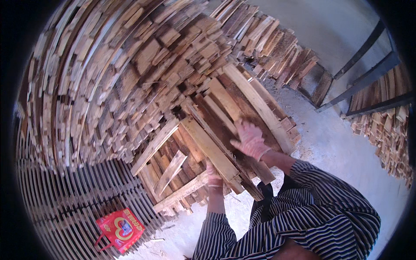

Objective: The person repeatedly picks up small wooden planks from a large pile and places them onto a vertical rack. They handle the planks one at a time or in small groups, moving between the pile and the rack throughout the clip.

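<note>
Rough wooden boards (211, 141) lie side by side on a low stack in front of me, several of them with ends jutting toward my body. My left hand (214, 175), in a pinkish-white work glove, grips the near left edge of a pale board; its fingers are partly hidden beneath the wood. Over the boards on the right, my right hand (250, 141) wears a matching glove, fingers spread, slightly blurred, touching or just above a thin strip (220, 113). A short pointed offcut (171, 172) rests on the lower boards beside my left hand.
A tall wall of stacked boards (143, 65) rises behind and to the left. Slatted stacks (78, 203) with a red bag (121, 229) lie lower left. More piles (277, 47) line the far side. At right stand a dark metal frame (368, 82) and another wood stack (385, 130).
</note>
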Demonstrator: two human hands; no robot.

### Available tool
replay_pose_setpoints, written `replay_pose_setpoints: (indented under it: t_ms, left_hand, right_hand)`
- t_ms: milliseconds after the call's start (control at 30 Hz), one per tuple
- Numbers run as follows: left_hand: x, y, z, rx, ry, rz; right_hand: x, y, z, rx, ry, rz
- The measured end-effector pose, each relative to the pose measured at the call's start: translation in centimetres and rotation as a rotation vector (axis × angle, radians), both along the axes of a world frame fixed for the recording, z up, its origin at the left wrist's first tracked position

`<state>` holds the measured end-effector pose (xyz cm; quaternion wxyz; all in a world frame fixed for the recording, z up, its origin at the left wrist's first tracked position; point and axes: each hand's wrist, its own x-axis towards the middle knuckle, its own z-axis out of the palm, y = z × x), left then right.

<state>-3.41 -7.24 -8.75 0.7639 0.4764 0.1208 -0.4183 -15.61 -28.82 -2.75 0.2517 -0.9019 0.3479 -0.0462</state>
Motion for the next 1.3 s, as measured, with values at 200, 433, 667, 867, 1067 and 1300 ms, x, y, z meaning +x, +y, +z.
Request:
replay_pose_setpoints:
  t_ms: [200,433,667,867,1067,1300]
  left_hand:
    - [0.4,2.7,1.3,-0.021,0.116,0.016]
    - [-0.8,-0.8,2.8,-0.092,0.075,-0.047]
    - [-2.4,-4.8,4.3,-0.002,0.043,-0.127]
    - [-3.4,-6.7,-0.6,-0.545,0.245,-0.221]
    - [-3.1,-10.2,-6.8,-0.176,-0.301,-0.265]
    - [-2.8,-10.4,-5.2,-0.372,0.127,-0.202]
  right_hand:
    - [1.1,3.2,-1.1,0.003,-0.034,-0.037]
    - [1.3,2.5,1.1,1.195,-0.538,-0.154]
    - [-1.1,0.6,5.1,1.345,-0.527,-0.080]
    - [-4.4,-2.5,10.2,0.892,-0.268,-0.015]
    - [-6.9,-7.4,8.4,0.506,-0.283,-0.074]
    - [-6.5,-17.2,-3.6,0.168,-0.342,-0.098]
